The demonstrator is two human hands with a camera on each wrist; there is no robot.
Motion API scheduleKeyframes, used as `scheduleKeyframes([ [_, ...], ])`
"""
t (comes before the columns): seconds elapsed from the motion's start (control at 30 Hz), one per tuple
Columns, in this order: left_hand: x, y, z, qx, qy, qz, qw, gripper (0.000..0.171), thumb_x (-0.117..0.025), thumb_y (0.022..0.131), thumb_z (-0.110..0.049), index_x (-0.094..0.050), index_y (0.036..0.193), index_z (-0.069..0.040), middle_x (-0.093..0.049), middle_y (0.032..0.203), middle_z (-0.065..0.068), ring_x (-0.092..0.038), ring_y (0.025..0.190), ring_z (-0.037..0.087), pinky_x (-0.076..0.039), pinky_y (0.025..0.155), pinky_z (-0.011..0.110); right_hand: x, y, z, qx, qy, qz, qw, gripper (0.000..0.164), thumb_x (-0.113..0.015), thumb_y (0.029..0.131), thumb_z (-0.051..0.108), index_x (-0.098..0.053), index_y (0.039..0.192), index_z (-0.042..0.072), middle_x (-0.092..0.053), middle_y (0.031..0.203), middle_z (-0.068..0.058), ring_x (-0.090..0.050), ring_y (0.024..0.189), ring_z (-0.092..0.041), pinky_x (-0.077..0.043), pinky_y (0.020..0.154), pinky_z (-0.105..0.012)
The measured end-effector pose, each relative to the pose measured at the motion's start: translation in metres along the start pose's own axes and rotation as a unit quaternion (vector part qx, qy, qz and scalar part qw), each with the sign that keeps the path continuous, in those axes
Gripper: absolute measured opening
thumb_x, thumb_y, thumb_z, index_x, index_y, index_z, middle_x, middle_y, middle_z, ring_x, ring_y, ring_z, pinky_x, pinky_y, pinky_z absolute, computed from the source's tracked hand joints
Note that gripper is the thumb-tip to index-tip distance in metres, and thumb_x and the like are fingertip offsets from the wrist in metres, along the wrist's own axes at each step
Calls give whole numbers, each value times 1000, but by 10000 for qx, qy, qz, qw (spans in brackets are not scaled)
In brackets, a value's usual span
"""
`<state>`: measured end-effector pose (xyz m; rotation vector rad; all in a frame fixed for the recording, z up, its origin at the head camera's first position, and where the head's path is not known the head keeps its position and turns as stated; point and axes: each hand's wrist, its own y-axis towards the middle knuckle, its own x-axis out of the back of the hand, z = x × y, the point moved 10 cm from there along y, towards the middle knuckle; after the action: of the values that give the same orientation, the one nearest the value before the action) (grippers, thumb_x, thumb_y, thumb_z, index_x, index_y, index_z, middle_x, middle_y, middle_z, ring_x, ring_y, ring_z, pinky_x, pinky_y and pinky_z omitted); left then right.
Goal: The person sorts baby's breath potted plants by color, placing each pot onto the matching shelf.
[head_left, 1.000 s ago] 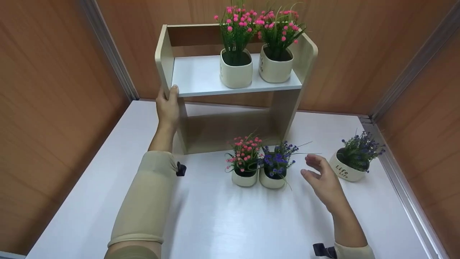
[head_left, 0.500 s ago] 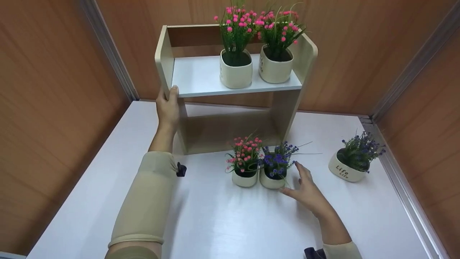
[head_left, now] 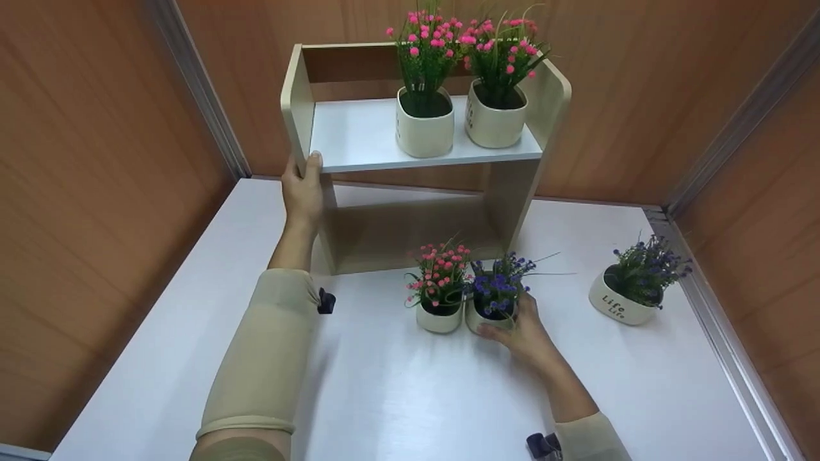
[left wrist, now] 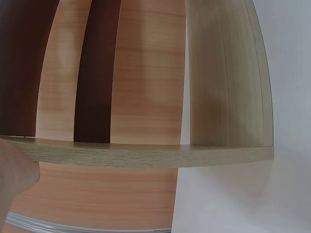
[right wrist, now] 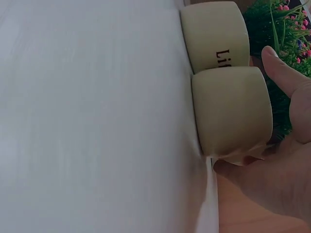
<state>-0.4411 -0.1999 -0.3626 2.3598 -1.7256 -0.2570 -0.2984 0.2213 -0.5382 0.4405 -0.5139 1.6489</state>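
My left hand (head_left: 303, 195) grips the left side panel of a small two-tier wooden shelf (head_left: 554, 89), thumb at the front edge of its white board. In the left wrist view, part of that hand (left wrist: 17, 170) shows beside the panel's edge (left wrist: 146, 154). Low in front of the shelf, my right hand (head_left: 525, 333) holds the right side of a cream pot with purple flowers (head_left: 496, 288), its thumb across the pot's front. A cream pot with coral-pink flowers (head_left: 441, 317) stands against it on the left. In the right wrist view, fingers and thumb spread about the nearer pot (right wrist: 233, 109).
Two cream pots with bright pink flowers, a left one (head_left: 425, 131) and a right one (head_left: 496, 121), stand on the shelf's upper board. Another purple-flowered pot (head_left: 624, 304), lettered "Life", sits at the table's right. Wooden walls (head_left: 737, 96) enclose the white table (head_left: 384, 397).
My right hand has moved left and in, from beside the right-hand pot to the purple-flowered pot in the middle, and closed about it. My left hand has stayed on the shelf.
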Motion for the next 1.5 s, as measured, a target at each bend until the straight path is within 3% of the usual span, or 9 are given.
scheduleKeyframes([
  [0.2, -1, 0, 0, 44, 4, -8, 10000, 61, -50, 113, -46, -38, 168, -23, -43, 172, 4, -34, 165, 20, -24, 138, 40, 2, 0, 5, 330, 61, -329, 9989, 113, -90, 90, 33, -20, 167, -9, -22, 169, -41, -24, 161, -58, -21, 134, -66],
  [0.43, -1, 1, -1, 16, 10, -47, 10000, 61, -50, 113, -44, -39, 167, -21, -44, 172, 5, -34, 165, 21, -24, 138, 37, 3, 1, 4, 247, -25, -364, 9990, 108, -88, 93, 36, -22, 170, -2, -25, 171, -37, -25, 163, -54, -21, 135, -64],
  [0.7, -1, 1, -1, -75, -36, -24, 10000, 61, -50, 113, -43, -38, 168, -18, -44, 171, 6, -34, 165, 21, -25, 138, 39, 6, 8, 7, 434, 276, -460, 9976, 100, -89, 92, 24, -28, 169, 3, -34, 173, -27, -29, 165, -46, -20, 137, -60],
  [0.87, -3, 0, -1, -38, -51, 85, 9999, 62, -49, 113, -45, -36, 168, -20, -41, 173, 4, -31, 166, 20, -24, 138, 40, 10, 12, 2, 244, 464, -632, 9966, 106, -87, 93, 25, -19, 171, 3, -31, 175, -27, -25, 166, -47, -18, 137, -61],
  [1.0, -2, 0, 0, -11, -47, 58, 10000, 62, -50, 113, -46, -37, 168, -19, -42, 172, 4, -33, 165, 20, -25, 138, 38, 15, 17, 0, 162, 411, -785, 9959, 104, -85, 94, 29, -21, 170, 2, -31, 174, -28, -27, 165, -48, -20, 136, -63],
  [1.23, -1, 0, -2, -43, -95, 31, 9999, 61, -51, 113, -44, -38, 167, -18, -44, 171, 6, -35, 164, 19, -26, 137, 39, 23, 27, 3, 52, 861, -917, 9920, 101, -84, 96, 31, -21, 171, 3, -26, 177, -27, -23, 167, -45, -16, 138, -61],
  [1.5, 0, 0, -1, -55, -96, -40, 9999, 60, -51, 113, -43, -40, 166, -18, -46, 169, 6, -38, 162, 21, -28, 137, 42, 29, 46, 22, 373, 839, -995, 9908, 103, -84, 94, 37, -21, 172, 9, -28, 177, -24, -28, 166, -44, -21, 136, -63],
])
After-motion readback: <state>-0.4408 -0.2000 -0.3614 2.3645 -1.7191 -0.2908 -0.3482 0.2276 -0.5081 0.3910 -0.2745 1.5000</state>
